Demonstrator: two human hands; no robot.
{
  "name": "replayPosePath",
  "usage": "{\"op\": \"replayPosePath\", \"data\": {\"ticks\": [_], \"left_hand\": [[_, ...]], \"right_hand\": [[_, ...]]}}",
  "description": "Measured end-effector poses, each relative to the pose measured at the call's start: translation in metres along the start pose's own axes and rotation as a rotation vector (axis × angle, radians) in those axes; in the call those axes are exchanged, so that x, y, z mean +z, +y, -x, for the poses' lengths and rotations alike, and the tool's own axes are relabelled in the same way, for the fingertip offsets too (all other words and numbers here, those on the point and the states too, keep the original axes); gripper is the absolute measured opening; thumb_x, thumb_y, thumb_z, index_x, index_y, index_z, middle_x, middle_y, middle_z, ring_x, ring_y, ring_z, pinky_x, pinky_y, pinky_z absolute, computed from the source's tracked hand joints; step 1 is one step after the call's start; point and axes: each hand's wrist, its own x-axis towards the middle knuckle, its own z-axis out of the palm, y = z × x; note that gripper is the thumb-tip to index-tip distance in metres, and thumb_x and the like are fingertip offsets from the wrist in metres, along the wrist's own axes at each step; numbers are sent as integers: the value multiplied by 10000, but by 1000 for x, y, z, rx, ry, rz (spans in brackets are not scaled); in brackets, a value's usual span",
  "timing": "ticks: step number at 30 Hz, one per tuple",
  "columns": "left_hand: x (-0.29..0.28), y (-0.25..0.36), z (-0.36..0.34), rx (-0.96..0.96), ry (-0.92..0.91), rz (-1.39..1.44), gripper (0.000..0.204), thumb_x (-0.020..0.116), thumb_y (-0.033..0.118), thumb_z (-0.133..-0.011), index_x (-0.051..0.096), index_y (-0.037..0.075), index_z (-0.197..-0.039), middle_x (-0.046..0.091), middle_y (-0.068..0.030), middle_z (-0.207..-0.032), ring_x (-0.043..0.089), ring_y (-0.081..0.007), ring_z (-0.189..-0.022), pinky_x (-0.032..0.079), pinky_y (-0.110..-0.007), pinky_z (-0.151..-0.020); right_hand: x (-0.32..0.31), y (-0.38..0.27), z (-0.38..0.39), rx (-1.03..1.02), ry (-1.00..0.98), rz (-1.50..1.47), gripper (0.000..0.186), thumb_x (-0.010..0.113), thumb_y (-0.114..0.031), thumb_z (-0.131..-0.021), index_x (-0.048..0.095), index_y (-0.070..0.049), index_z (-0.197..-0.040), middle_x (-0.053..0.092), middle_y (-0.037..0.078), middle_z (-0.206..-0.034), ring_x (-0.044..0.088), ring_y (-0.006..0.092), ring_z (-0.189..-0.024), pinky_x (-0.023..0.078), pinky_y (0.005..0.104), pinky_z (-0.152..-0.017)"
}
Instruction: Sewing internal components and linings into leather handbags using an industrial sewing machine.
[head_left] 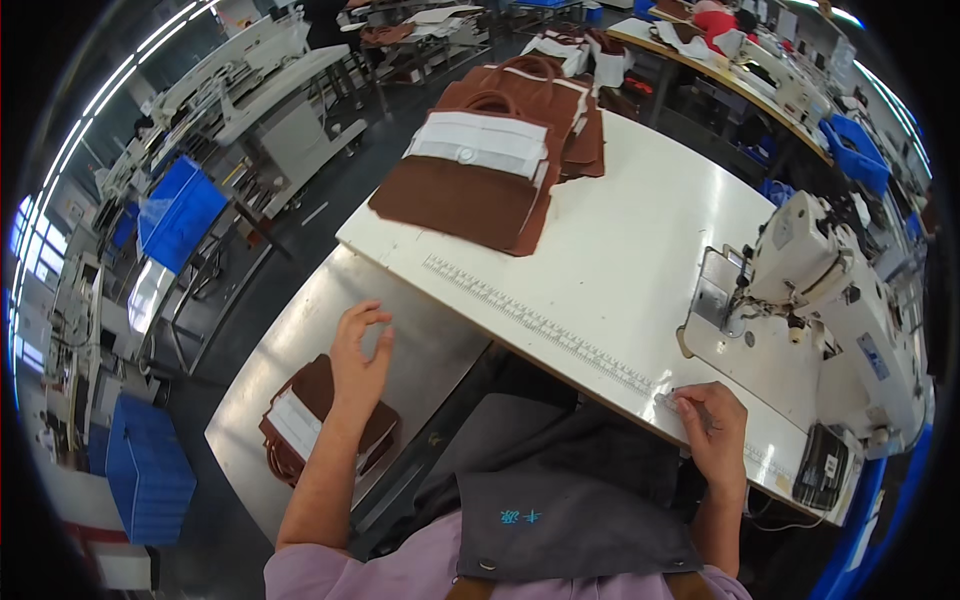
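Light purple cloth shirt [400, 562], short sleeves [308, 572], soft creases. Dark grey cloth apron [590, 552] over it, broad bib, lower part rumpled in folds. Small bright-blue embroidered marking [520, 517] on bib. Small round metallic-looking fasteners [487, 566] near bib corners. Brown straps [475, 590] beside them. Left hand [358, 360], right hand [717, 435], forearms [325, 475] bare.

Dark floor [355, 175], bright windows [42, 247] at far left, strip lights [167, 28] overhead, long worktables [280, 92] toward the back.
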Motion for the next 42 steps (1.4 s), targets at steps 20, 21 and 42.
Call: {"op": "replayPosePath", "data": {"ticks": [20,21,42], "left_hand": [[218,69,-309,-58,26,-287,539,640,595,-917,699,94,-1107,690,-94,-1179,594,-293,-1218,386,-520,-1030],[223,61,-305,-5,70,-349,492,650,554,-920,694,100,-1106,694,-86,-1133,590,-280,-1203,367,-499,-1033],[205,67,-310,252,394,114,240,618,270,-933,692,45,-897,677,-70,-972,624,-268,-1009,349,-496,-994]], "right_hand": [[-19,18,3,209,93,77,123,702,9,-883,718,-1,-1004,639,73,-930,612,129,-739,483,246,-647],[-17,17,1,266,76,30,96,689,-8,-912,724,-2,-1001,646,63,-943,606,110,-772,479,239,-676],[175,-6,-295,-502,310,244,365,621,17,-883,623,-60,-1240,640,113,-1273,555,343,-1252,445,435,-1040]]}}
